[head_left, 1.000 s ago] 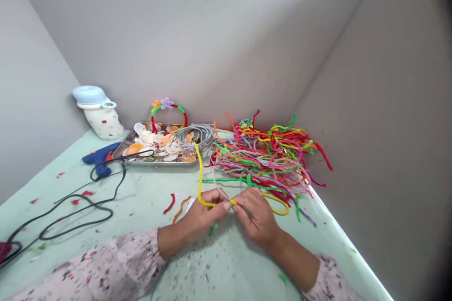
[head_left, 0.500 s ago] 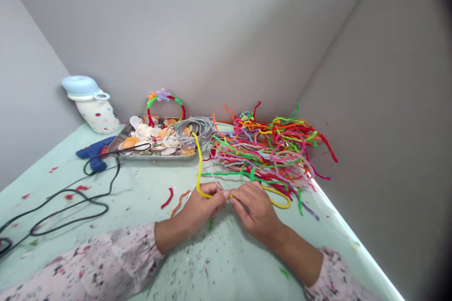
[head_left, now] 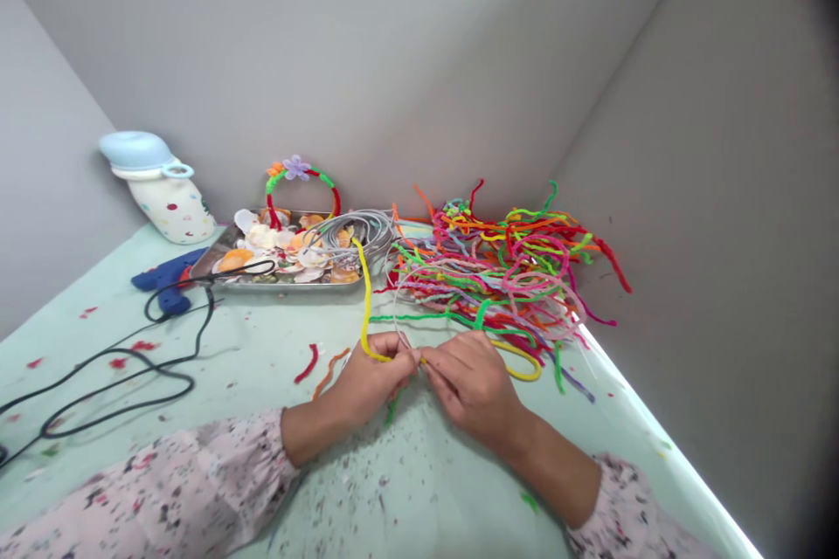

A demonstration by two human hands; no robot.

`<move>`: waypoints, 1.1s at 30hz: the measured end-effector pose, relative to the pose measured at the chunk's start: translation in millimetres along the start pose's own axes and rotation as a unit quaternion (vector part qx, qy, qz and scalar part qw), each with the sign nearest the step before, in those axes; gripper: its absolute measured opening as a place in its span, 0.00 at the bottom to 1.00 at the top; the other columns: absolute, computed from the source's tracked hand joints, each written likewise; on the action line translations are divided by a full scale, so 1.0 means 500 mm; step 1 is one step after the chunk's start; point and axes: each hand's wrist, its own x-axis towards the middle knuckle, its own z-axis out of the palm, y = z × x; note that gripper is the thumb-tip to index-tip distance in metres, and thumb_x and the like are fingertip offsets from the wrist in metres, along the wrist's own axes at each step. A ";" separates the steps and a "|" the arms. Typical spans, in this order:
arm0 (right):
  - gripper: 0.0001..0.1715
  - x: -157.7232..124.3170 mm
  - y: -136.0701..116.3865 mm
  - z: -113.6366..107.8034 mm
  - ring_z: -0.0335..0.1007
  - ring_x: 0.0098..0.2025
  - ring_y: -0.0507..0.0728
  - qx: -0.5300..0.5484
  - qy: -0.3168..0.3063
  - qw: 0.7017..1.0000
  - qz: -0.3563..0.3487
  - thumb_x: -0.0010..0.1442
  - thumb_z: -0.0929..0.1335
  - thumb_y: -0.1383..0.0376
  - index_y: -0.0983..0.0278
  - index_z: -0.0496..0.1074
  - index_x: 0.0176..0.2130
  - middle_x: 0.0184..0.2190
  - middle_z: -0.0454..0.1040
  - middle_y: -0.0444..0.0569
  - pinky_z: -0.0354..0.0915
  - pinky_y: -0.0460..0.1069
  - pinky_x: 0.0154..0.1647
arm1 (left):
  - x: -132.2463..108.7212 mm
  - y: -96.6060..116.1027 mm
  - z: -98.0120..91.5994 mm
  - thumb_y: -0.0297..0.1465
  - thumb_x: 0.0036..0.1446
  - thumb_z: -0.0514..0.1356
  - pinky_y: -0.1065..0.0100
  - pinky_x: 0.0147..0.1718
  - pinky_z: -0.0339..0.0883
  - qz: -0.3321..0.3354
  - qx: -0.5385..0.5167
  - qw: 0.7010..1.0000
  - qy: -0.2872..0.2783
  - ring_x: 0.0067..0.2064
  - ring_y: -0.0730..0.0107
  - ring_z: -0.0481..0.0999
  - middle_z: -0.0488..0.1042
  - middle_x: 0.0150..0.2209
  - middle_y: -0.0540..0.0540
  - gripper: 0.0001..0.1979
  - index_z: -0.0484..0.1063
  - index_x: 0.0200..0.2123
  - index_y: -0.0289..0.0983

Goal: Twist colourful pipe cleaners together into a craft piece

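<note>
My left hand (head_left: 372, 377) is pinched round a yellow pipe cleaner (head_left: 366, 297), whose free end stands up toward the tray. Close against it, my right hand (head_left: 473, 380) grips the same pipe cleaner between thumb and fingers. A grey wire (head_left: 395, 306) runs down from the wire coil (head_left: 360, 236) into the pinch of my hands. Where wire and pipe cleaner meet is mostly hidden by the fingertips. A yellow loop (head_left: 524, 362) shows beyond my right hand. A bit of green pipe cleaner (head_left: 391, 410) pokes out below my left hand.
A metal tray (head_left: 288, 286) holds shells, with a pipe-cleaner ring (head_left: 272, 201) bearing flowers behind. Many coloured pipe cleaners (head_left: 485, 271) are heaped at back right. To the left are a blue glue gun (head_left: 171, 301), its black cord (head_left: 190, 382) and a bottle (head_left: 171, 205). Short red (head_left: 306, 364) and orange (head_left: 329, 372) pieces lie nearby.
Both hands stay pinched together at nearly the same place, with only slight finger movement. The whole view has shifted a little; nothing was let go.
</note>
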 end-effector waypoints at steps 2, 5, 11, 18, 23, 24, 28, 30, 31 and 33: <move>0.10 0.000 -0.001 -0.001 0.64 0.31 0.54 -0.023 0.002 1.000 -0.010 0.64 0.63 0.69 0.63 0.73 0.42 0.26 0.72 0.46 0.55 0.53 0.36 | 0.001 -0.002 0.000 0.34 0.51 0.60 0.74 0.18 0.48 0.003 -0.002 1.000 0.000 0.17 0.80 0.55 0.57 0.15 0.57 0.15 0.60 0.18 0.36; 0.11 -0.001 -0.003 0.000 0.65 0.31 0.55 -0.061 0.005 0.998 -0.026 0.64 0.63 0.69 0.65 0.73 0.43 0.26 0.72 0.46 0.55 0.53 0.35 | 0.001 -0.005 -0.002 0.33 0.51 0.60 0.74 0.18 0.48 0.008 -0.005 1.000 -0.005 0.18 0.81 0.55 0.57 0.15 0.57 0.14 0.60 0.18 0.36; 0.12 -0.002 -0.011 0.002 0.65 0.30 0.56 -0.112 0.011 0.992 -0.047 0.63 0.63 0.71 0.66 0.72 0.45 0.26 0.72 0.47 0.55 0.54 0.33 | 0.001 -0.008 -0.004 0.32 0.51 0.59 0.74 0.18 0.48 0.013 -0.008 1.000 0.000 0.18 0.81 0.55 0.58 0.16 0.56 0.13 0.60 0.19 0.37; 0.12 -0.002 -0.014 0.000 0.64 0.30 0.56 -0.155 0.006 0.986 -0.062 0.63 0.64 0.71 0.67 0.73 0.45 0.25 0.72 0.47 0.55 0.54 0.33 | 0.001 -0.004 -0.001 0.30 0.49 0.58 0.74 0.18 0.48 0.016 -0.001 1.000 0.013 0.18 0.81 0.54 0.57 0.15 0.57 0.11 0.59 0.18 0.37; 0.13 -0.002 -0.017 -0.003 0.65 0.30 0.56 -0.159 0.004 0.985 -0.073 0.63 0.63 0.71 0.66 0.73 0.46 0.25 0.72 0.47 0.55 0.54 0.34 | 0.002 0.003 0.000 0.29 0.46 0.57 0.74 0.17 0.47 0.014 0.008 1.000 0.024 0.17 0.81 0.54 0.56 0.14 0.57 0.10 0.59 0.18 0.37; 0.13 -0.002 -0.018 -0.003 0.65 0.30 0.56 -0.157 0.003 0.985 -0.072 0.64 0.63 0.71 0.66 0.73 0.46 0.25 0.72 0.47 0.55 0.54 0.34 | 0.002 0.004 0.001 0.29 0.46 0.57 0.74 0.17 0.47 0.013 0.008 1.000 0.026 0.17 0.81 0.54 0.56 0.14 0.57 0.09 0.59 0.18 0.37; 0.13 -0.001 -0.020 -0.003 0.64 0.30 0.56 -0.161 0.002 0.985 -0.067 0.64 0.63 0.71 0.66 0.73 0.46 0.25 0.71 0.47 0.55 0.54 0.33 | 0.002 0.006 0.002 0.27 0.45 0.56 0.74 0.18 0.46 0.011 0.013 0.999 0.028 0.17 0.81 0.53 0.56 0.14 0.57 0.09 0.58 0.17 0.37; 0.12 0.001 -0.019 -0.002 0.64 0.30 0.56 -0.153 0.003 0.987 -0.054 0.64 0.63 0.71 0.66 0.73 0.44 0.25 0.72 0.47 0.55 0.54 0.33 | 0.001 0.008 0.003 0.28 0.45 0.56 0.74 0.18 0.47 0.013 0.011 0.999 0.030 0.18 0.81 0.53 0.56 0.15 0.57 0.10 0.58 0.17 0.37; 0.11 0.002 -0.018 -0.001 0.64 0.30 0.56 -0.143 0.002 0.989 -0.043 0.64 0.63 0.70 0.66 0.73 0.44 0.25 0.72 0.47 0.55 0.54 0.34 | 0.000 0.010 0.003 0.28 0.47 0.57 0.74 0.19 0.48 0.016 0.008 0.999 0.028 0.18 0.80 0.54 0.56 0.15 0.57 0.11 0.58 0.17 0.37; 0.10 0.003 -0.014 -0.001 0.64 0.31 0.56 -0.115 0.004 0.993 -0.018 0.64 0.63 0.70 0.65 0.73 0.41 0.26 0.72 0.47 0.55 0.53 0.34 | -0.001 0.012 0.004 0.32 0.51 0.58 0.73 0.20 0.50 0.027 0.004 1.000 0.012 0.19 0.79 0.55 0.57 0.16 0.56 0.12 0.59 0.19 0.37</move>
